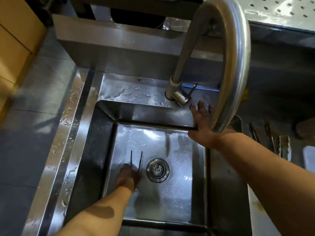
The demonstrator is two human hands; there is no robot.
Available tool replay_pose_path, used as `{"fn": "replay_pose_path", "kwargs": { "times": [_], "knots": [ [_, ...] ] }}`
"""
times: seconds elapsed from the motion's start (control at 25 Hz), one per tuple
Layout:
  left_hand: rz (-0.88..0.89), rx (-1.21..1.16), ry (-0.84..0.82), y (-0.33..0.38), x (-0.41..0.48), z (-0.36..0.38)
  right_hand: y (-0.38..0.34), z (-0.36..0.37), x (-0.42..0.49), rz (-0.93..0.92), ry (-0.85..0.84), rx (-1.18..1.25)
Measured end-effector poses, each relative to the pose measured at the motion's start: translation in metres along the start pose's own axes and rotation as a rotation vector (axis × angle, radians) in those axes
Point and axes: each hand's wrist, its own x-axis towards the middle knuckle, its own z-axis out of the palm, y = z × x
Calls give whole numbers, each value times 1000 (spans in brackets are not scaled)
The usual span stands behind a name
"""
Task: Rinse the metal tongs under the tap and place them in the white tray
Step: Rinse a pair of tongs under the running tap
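Observation:
My left hand [127, 177] is down inside the steel sink [95, 150], shut on thin metal tongs [136, 160] whose two prongs point away from me, just left of the drain [158, 170]. My right hand [202, 123] is spread open with its fingers reaching toward the tap lever [191, 92] at the base of the tall curved tap [235, 65]. The spout end hides part of that hand. Water ripples across the sink floor. At the right edge lies a white tray [309, 157], only partly in view.
Several more metal tongs [271, 140] lie on the wet counter right of the sink. A perforated steel shelf [281, 7] sits at the top right. A steel backsplash ledge runs behind the sink, and a wooden cabinet [15, 40] stands at the left.

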Motion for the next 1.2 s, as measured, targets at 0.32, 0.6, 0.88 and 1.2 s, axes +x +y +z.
{"fn": "replay_pose_path", "kwargs": {
  "times": [0.32,0.6,0.88,1.2],
  "knots": [
    [-73,-90,-35,-3,1,1,1,-8,3,-12,-74,-21],
    [-88,-149,-74,-5,4,5,-4,-12,-6,-27,-83,0],
    [217,-77,270,54,-43,-42,-13,-25,-28,-52,-82,67],
    [892,297,654,167,-92,-152,-10,-19,-27,-46,-16,159]
  ]
}}
